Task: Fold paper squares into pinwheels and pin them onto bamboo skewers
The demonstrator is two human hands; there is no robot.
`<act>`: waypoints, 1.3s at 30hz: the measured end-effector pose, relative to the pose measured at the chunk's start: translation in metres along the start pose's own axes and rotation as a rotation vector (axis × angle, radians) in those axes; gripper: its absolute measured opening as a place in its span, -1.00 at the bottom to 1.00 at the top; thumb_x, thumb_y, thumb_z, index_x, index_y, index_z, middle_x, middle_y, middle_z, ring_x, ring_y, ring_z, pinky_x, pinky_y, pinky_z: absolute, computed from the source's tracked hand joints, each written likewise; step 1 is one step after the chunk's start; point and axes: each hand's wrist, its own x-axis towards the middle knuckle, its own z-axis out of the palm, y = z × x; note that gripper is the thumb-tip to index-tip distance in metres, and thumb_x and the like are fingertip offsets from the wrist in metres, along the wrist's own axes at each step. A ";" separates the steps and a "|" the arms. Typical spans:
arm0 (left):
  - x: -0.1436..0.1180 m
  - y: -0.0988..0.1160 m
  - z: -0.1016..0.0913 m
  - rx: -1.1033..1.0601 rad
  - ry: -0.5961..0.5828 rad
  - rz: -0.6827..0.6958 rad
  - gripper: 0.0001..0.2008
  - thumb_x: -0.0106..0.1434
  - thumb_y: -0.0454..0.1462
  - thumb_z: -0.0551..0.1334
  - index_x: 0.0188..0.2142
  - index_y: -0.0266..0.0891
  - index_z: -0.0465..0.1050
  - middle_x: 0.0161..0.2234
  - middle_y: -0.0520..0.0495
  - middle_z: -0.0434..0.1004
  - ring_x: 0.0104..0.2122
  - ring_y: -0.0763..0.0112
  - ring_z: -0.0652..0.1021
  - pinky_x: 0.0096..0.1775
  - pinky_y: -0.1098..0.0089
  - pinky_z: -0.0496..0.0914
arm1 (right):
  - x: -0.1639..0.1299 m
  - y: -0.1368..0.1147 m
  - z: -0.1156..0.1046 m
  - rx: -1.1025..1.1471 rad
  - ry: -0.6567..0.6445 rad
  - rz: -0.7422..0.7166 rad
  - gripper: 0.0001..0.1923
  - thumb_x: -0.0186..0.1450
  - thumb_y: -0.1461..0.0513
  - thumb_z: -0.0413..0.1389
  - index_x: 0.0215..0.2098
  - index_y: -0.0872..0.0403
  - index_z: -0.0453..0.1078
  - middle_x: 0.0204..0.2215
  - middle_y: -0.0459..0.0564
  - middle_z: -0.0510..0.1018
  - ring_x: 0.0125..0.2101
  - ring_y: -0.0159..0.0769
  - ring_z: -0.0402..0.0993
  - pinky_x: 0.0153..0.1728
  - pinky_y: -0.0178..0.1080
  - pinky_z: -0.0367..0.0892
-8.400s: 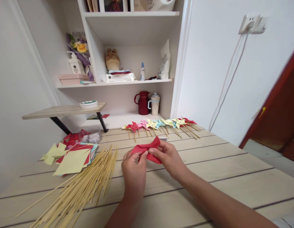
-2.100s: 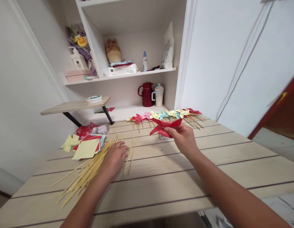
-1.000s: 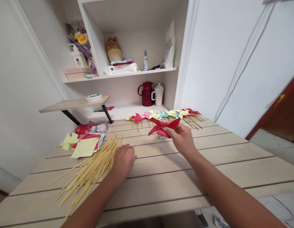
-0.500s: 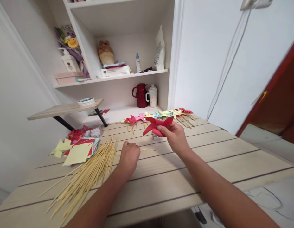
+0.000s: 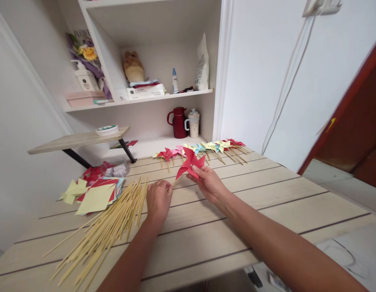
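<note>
Two hands work near the middle of the desk [image 5: 267, 202]. My right hand [image 5: 208, 183] pinches a red paper pinwheel [image 5: 190, 163] between thumb and fingertips, the other fingers loosely curled beneath it; the pinwheel is lifted just off the desk, its blades tilted toward the far edge. That forearm reaches in from the near right corner, wrist bent slightly inward. My left hand [image 5: 158, 199] is curled nearly closed, knuckles up, its fingertips pressed together on one thin bamboo stick [image 5: 176, 181] whose far end points at the pinwheel; I cannot tell whether stick and paper touch. The left forearm comes up from the near edge, and the hand rests low on the desk. Just beside it, toward the left edge, lies a loose pile of bamboo sticks [image 5: 105, 231], and beyond that a stack of coloured paper squares [image 5: 95, 196]. Along the far edge lies a row of finished pinwheels [image 5: 206, 149].
</note>
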 end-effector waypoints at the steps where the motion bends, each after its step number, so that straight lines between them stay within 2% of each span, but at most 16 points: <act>1: 0.000 0.001 0.000 -0.024 0.019 -0.011 -0.80 0.28 -0.35 0.13 -0.36 -0.21 0.54 -0.30 -0.10 0.64 -0.25 0.24 0.57 -0.09 0.25 0.30 | 0.000 0.002 0.000 0.011 0.019 0.022 -0.75 0.02 0.14 0.43 -0.43 0.07 0.52 -0.39 -0.08 0.67 -0.35 -0.34 0.55 -0.17 -0.24 0.39; 5: -0.003 0.006 0.006 -0.106 0.042 -0.011 -0.82 0.28 -0.36 0.14 -0.35 -0.20 0.52 -0.31 -0.05 0.62 -0.26 0.31 0.56 -0.11 0.31 0.33 | 0.001 0.011 0.000 0.112 0.058 0.101 -0.72 0.03 0.12 0.43 -0.43 0.01 0.45 -0.38 -0.12 0.66 -0.21 -0.25 0.58 -0.21 -0.22 0.39; 8: -0.006 0.009 0.016 -0.138 0.006 0.013 -0.85 0.27 -0.37 0.17 -0.37 -0.22 0.52 -0.34 -0.07 0.60 -0.28 0.30 0.55 -0.15 0.32 0.34 | 0.004 0.015 -0.002 0.176 0.042 0.100 -0.72 0.06 0.09 0.41 -0.43 -0.03 0.42 -0.34 -0.09 0.66 -0.08 -0.15 0.56 -0.20 -0.15 0.42; 11: -0.010 0.012 0.025 -0.153 -0.040 0.043 -0.84 0.29 -0.38 0.16 -0.28 -0.25 0.54 -0.31 -0.11 0.58 -0.25 0.25 0.54 -0.17 0.31 0.34 | 0.005 0.017 -0.005 0.179 0.070 0.094 -0.71 0.06 0.05 0.41 -0.45 -0.03 0.42 -0.33 -0.04 0.66 -0.02 -0.07 0.53 -0.20 -0.10 0.45; 17: -0.013 0.012 0.027 -0.206 -0.131 0.120 -0.69 0.34 -0.38 0.08 -0.07 -0.16 0.56 -0.25 -0.09 0.60 -0.18 0.24 0.53 -0.10 0.30 0.34 | 0.003 0.019 -0.002 0.226 0.041 0.089 -0.74 0.06 0.10 0.42 -0.41 -0.03 0.46 -0.30 -0.08 0.66 -0.06 -0.14 0.55 -0.11 -0.09 0.45; 20: -0.014 0.009 0.022 -0.358 -0.153 0.037 -0.64 0.38 -0.32 0.00 0.01 -0.16 0.51 -0.33 -0.04 0.58 -0.31 0.31 0.53 -0.21 0.34 0.35 | 0.002 0.015 0.000 0.158 0.032 0.046 -0.74 0.07 0.09 0.41 -0.39 -0.03 0.48 -0.33 -0.07 0.66 -0.15 -0.18 0.57 -0.10 -0.10 0.45; 23: -0.015 0.007 0.012 -0.686 -0.144 -0.101 -0.60 0.42 -0.15 -0.06 0.02 -0.18 0.48 -0.55 0.08 0.38 -0.57 0.40 0.38 -0.43 0.40 0.24 | 0.001 0.002 -0.002 -0.024 0.014 -0.091 -0.75 0.10 0.07 0.39 -0.31 -0.03 0.54 -0.32 -0.08 0.66 -0.24 -0.24 0.56 -0.09 -0.15 0.43; 26: -0.016 0.006 0.003 -1.018 -0.093 -0.160 -0.55 0.39 0.01 -0.01 0.07 -0.18 0.39 -0.62 0.17 0.13 -0.63 0.46 0.19 -0.52 0.45 0.10 | -0.005 -0.017 -0.005 -0.293 -0.058 -0.260 -0.79 0.14 0.08 0.35 -0.31 -0.02 0.55 -0.38 -0.09 0.64 -0.36 -0.27 0.52 -0.25 -0.20 0.41; 28: -0.016 0.006 0.001 -1.162 -0.107 -0.170 -0.55 0.36 0.06 0.03 0.06 -0.16 0.34 -0.60 0.20 0.05 -0.63 0.50 0.13 -0.54 0.47 0.04 | -0.013 -0.028 -0.006 -0.543 -0.141 -0.377 -0.86 0.19 0.11 0.31 -0.35 0.00 0.55 -0.41 -0.08 0.62 -0.38 -0.26 0.49 -0.29 -0.21 0.38; 30: -0.016 0.006 0.000 -1.240 -0.156 -0.174 -0.59 0.34 0.07 0.07 -0.02 -0.14 0.30 -0.59 0.22 0.04 -0.63 0.53 0.10 -0.55 0.50 0.01 | -0.020 -0.036 -0.004 -0.756 -0.262 -0.491 -0.91 0.25 0.17 0.26 -0.38 0.00 0.55 -0.42 -0.06 0.60 -0.36 -0.24 0.48 -0.30 -0.20 0.36; 33: -0.014 0.006 -0.003 -1.294 -0.217 -0.190 -0.66 0.31 0.07 0.12 -0.18 -0.11 0.24 -0.59 0.23 0.04 -0.64 0.55 0.08 -0.56 0.53 -0.01 | -0.027 -0.041 -0.001 -0.898 -0.398 -0.628 -0.90 0.27 0.29 0.20 -0.38 -0.02 0.55 -0.42 -0.05 0.59 -0.35 -0.24 0.49 -0.31 -0.20 0.36; 36: -0.013 0.005 -0.008 -1.310 -0.196 -0.188 -0.66 0.31 0.08 0.12 -0.31 -0.12 0.21 -0.59 0.22 0.08 -0.64 0.58 0.07 -0.58 0.52 -0.02 | -0.027 -0.042 -0.002 -0.952 -0.460 -0.741 -0.78 0.26 0.38 0.15 -0.33 -0.05 0.56 -0.43 -0.05 0.59 -0.34 -0.23 0.49 -0.30 -0.18 0.39; 39: -0.013 0.003 -0.013 -1.312 -0.147 -0.149 -0.65 0.31 0.07 0.13 -0.35 -0.15 0.25 -0.61 0.21 0.08 -0.65 0.59 0.07 -0.59 0.51 -0.03 | -0.028 -0.044 -0.003 -0.945 -0.476 -0.810 -0.73 0.26 0.42 0.12 -0.30 -0.07 0.56 -0.42 -0.04 0.60 -0.33 -0.22 0.50 -0.29 -0.16 0.41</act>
